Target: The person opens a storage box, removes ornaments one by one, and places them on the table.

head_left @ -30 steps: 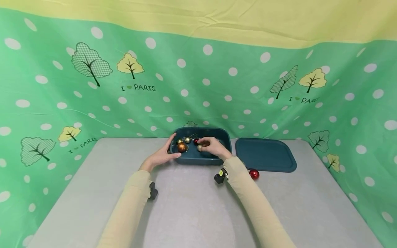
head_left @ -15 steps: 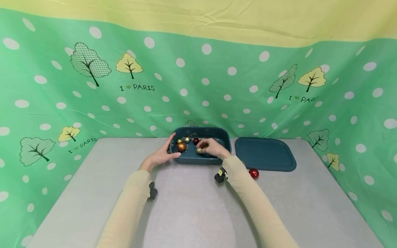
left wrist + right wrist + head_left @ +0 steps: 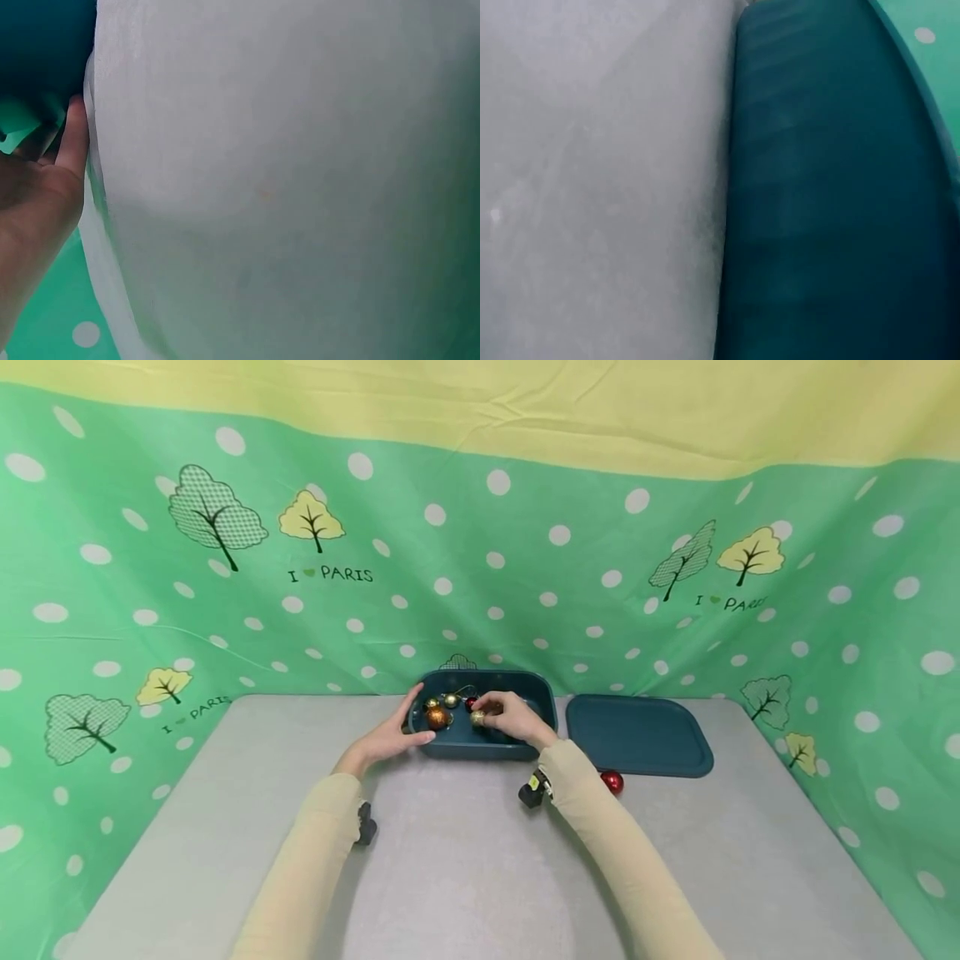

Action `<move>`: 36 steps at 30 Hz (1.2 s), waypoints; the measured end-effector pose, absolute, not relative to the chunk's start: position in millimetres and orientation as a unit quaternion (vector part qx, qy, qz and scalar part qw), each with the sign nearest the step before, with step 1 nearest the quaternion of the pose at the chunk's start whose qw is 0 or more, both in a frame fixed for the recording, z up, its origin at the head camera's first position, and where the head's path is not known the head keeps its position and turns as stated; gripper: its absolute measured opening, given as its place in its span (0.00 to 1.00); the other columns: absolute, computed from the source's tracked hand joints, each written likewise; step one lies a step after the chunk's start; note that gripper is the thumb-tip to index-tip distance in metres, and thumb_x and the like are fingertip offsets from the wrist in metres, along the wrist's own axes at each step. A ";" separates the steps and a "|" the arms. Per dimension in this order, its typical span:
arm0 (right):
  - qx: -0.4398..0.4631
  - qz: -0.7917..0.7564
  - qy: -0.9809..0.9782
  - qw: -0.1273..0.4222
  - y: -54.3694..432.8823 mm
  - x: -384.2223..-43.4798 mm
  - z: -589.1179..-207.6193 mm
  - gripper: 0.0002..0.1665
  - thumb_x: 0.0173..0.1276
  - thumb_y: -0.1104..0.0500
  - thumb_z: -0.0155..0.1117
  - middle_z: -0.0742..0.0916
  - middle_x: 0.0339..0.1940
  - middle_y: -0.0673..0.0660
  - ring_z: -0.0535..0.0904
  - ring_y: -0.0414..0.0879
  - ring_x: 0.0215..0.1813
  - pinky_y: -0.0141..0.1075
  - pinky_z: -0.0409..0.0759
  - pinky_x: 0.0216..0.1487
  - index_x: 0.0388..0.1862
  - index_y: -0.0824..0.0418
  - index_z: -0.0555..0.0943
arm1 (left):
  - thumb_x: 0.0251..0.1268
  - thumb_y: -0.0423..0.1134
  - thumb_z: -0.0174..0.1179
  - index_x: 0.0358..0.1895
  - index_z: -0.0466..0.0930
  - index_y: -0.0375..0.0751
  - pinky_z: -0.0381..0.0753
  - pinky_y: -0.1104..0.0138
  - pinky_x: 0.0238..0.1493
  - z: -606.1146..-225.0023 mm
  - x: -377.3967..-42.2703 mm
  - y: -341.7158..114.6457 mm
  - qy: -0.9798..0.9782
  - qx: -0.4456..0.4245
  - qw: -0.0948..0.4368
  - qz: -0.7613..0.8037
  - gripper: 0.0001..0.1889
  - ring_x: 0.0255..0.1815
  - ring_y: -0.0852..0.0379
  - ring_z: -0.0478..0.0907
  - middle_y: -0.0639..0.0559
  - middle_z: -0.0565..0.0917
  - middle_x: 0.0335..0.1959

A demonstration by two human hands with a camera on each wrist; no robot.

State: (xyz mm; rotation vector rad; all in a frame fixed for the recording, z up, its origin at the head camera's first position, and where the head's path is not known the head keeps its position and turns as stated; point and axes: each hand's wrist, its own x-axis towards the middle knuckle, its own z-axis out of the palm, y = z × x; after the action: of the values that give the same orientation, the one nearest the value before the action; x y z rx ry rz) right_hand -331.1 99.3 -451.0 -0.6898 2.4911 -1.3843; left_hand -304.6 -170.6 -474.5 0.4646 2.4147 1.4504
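A dark blue plastic box (image 3: 480,750) stands without its lid at the far side of the table. At its left end my left hand (image 3: 382,739) rests with fingers spread, the thumb along the front side; in the left wrist view the left hand (image 3: 45,187) touches the box (image 3: 45,45). My right hand (image 3: 517,718) reaches into the box and pinches a small gold Christmas ball (image 3: 477,718). Inside lie an orange ball (image 3: 437,718), small gold balls (image 3: 451,700) and a dark red ball (image 3: 471,703), partly covered by the right fingers.
A flat blue lid (image 3: 637,735) lies right of the box. By its front edge sits a shiny red ball (image 3: 612,782), close to the right sleeve (image 3: 600,810). A green dotted curtain (image 3: 495,560) hangs behind the grey table (image 3: 457,860). The box side (image 3: 840,187) fills much of the right wrist view.
My right hand has shifted slightly left inside the box with the gold ball between its fingers. The left hand stays at the box's left end.
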 end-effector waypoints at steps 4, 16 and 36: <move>-0.253 -0.454 0.848 0.097 100.2 -325.8 -446.6 0.14 0.66 0.69 0.61 0.83 0.48 0.58 0.79 0.48 0.44 0.39 0.79 0.46 0.51 0.66 0.82 | 0.67 0.43 0.61 0.78 0.29 0.61 0.41 0.34 0.66 -476.0 -303.7 -170.5 0.840 0.160 0.138 0.500 0.50 0.75 0.32 0.34 0.42 0.31 0.78; -0.310 -0.426 0.844 0.101 114.6 -301.9 -405.7 0.14 0.68 0.68 0.61 0.83 0.50 0.61 0.80 0.54 0.48 0.43 0.79 0.48 0.52 0.67 0.81 | 0.65 0.44 0.63 0.78 0.29 0.54 0.41 0.33 0.65 -459.7 -295.3 -172.1 0.834 0.164 0.156 0.504 0.52 0.74 0.30 0.32 0.38 0.30 0.77; -0.335 -0.421 0.837 0.096 165.5 -273.1 -398.2 0.14 0.69 0.67 0.61 0.83 0.48 0.55 0.79 0.49 0.46 0.46 0.79 0.47 0.53 0.65 0.80 | 0.65 0.47 0.62 0.78 0.29 0.63 0.40 0.34 0.66 -474.4 -302.3 -170.8 0.844 0.159 0.139 0.494 0.51 0.74 0.32 0.34 0.42 0.31 0.78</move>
State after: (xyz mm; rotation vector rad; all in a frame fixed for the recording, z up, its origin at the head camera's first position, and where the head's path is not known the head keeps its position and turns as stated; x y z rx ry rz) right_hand -273.1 165.5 -398.2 -0.9932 2.4813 -1.2490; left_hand -302.3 -170.8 -474.4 0.4585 2.4381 1.4267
